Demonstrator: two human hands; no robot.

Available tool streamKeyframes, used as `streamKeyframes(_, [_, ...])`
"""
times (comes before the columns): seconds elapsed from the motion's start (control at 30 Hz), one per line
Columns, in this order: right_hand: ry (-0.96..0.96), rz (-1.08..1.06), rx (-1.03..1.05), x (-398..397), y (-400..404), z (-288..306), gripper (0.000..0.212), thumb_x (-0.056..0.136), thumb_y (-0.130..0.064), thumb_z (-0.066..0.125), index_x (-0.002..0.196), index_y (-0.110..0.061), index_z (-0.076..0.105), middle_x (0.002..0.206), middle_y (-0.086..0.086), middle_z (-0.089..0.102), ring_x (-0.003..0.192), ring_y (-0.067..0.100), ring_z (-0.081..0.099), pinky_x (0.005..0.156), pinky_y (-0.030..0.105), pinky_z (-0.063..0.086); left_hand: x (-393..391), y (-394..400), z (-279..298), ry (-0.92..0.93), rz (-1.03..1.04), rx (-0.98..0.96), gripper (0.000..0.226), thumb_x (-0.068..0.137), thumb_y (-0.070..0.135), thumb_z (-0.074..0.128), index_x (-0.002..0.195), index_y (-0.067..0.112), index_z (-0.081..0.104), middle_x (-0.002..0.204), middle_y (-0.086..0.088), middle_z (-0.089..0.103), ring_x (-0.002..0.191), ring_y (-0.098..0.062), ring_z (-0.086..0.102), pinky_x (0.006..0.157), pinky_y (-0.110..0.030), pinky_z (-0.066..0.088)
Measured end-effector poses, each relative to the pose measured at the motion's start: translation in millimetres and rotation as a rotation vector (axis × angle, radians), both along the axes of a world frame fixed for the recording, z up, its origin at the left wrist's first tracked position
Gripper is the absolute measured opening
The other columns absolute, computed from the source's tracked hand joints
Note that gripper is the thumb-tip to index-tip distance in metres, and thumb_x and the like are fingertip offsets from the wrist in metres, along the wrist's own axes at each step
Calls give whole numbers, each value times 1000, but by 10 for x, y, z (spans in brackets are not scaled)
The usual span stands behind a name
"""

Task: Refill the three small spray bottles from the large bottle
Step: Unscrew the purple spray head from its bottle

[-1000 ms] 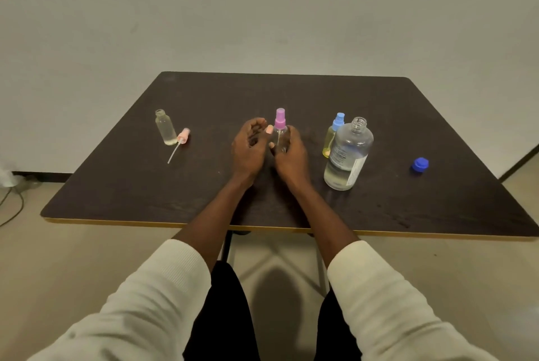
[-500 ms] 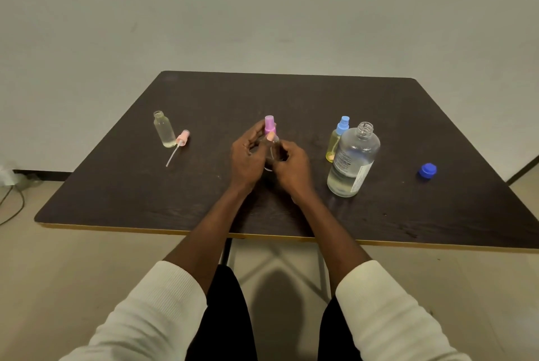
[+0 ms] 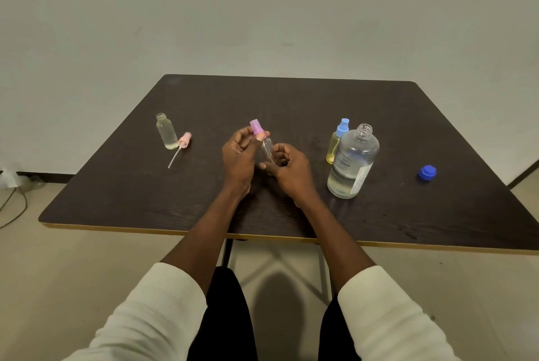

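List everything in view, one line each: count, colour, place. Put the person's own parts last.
large bottle: 1, clear, labelled, uncapped, right of centre on the table.
blue cap: 1, blue, far right on the table.
blue-topped spray bottle: 1, yellowish, just behind the large bottle.
open small bottle: 1, clear, topless, left on the table.
pink sprayer top: 1, pale pink with tube, lying beside the open small bottle.
purple sprayer top: 1, purple, held above the clear bottle.
clear bottle: 1, clear, mid-table, in hand.
table: 1, dark brown.
left hand: 1, pinches the purple sprayer top.
right hand: 1, holds the clear bottle.
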State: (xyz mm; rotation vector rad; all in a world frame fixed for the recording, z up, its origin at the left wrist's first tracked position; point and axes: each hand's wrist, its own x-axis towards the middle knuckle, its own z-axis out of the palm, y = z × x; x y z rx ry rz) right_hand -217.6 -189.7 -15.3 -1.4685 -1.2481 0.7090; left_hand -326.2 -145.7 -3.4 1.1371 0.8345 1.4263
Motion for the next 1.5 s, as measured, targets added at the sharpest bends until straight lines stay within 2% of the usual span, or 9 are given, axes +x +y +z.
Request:
streamKeyframes(0.13, [-15, -61, 32, -7, -4, -4, 39, 67, -19, 86, 97, -20, 62, 94, -4, 67, 89, 12, 62, 81, 34, 54, 2, -1, 7, -3, 24, 7, 30, 84, 6, 76, 112, 5, 66, 101, -8, 75, 95, -17, 72, 83, -26, 56])
streamKeyframes(0.33, [-87, -87, 22, -6, 51, -79, 39, 73, -26, 78, 107, -29, 60, 102, -10, 65, 101, 16, 59, 87, 43, 53, 6, 20, -23, 3, -5, 20, 32, 88, 6, 71, 119, 15, 69, 112, -2, 75, 110, -22, 69, 96, -37, 55])
streamKeyframes(0.53, [-108, -113, 68, -15, 17, -72, 41, 75, -23, 73, 114, -30, 61, 96, -11, 68, 92, 13, 63, 84, 44, 54, 42, -38, 35, 46, -35, 77, 24, 86, -1, 72, 107, 6, 65, 104, -10, 73, 98, -19, 72, 83, -27, 56])
streamKeyframes(0.63, [-84, -133, 59, 3, -22, -51, 26, 80, -14, 74, 102, -23, 62, 87, -10, 66, 80, 6, 61, 74, 35, 55, 94, -39, 120, 98, -53, 132, 34, 82, -1, 76, 111, 8, 62, 106, -12, 72, 99, -20, 71, 85, -28, 57])
streamKeyframes(0.73, [-83, -133, 32, 14, -59, -25, 31, 81, -10, 73, 107, -21, 60, 93, -9, 64, 82, 4, 59, 69, 20, 49, 118, -16, 148, 252, -102, 192, 38, 82, 6, 79, 116, 15, 65, 108, -3, 70, 98, -11, 69, 84, -25, 57])
streamKeyframes(0.93, [-82, -130, 20, 14, -104, 12, 29, 82, -6, 70, 106, -18, 60, 84, -15, 59, 74, -1, 56, 65, 15, 42, 62, -41, 140, 308, -154, 224, 29, 90, 4, 69, 118, 4, 67, 112, -3, 72, 105, -9, 68, 85, -21, 54])
streamKeyframes(1.2, [-50, -137, 35, 6, -94, 2, 40, 76, -11, 78, 111, -20, 60, 94, -9, 65, 85, 4, 62, 73, 24, 53, 44, -41, 169, 339, -118, 229, 37, 82, 10, 80, 117, 12, 68, 108, -3, 70, 100, -14, 69, 85, -26, 57])
streamKeyframes(1.4, [-61, -130, 36, 16, -59, -31, 36, 73, -16, 81, 101, -24, 59, 92, -8, 67, 87, 8, 63, 76, 32, 55, -31, -21, 140, 327, -142, 223, 32, 84, 9, 76, 114, 7, 65, 111, -11, 73, 106, -25, 70, 95, -46, 56])
streamKeyframes(1.5, [-68, -135, 34, 19, -44, -51, 39, 72, -18, 82, 102, -27, 59, 94, -9, 66, 90, 10, 62, 78, 35, 56, -15, -26, 168, 341, -111, 218, 35, 82, 5, 78, 113, 11, 65, 107, -9, 72, 101, -23, 71, 90, -37, 59])
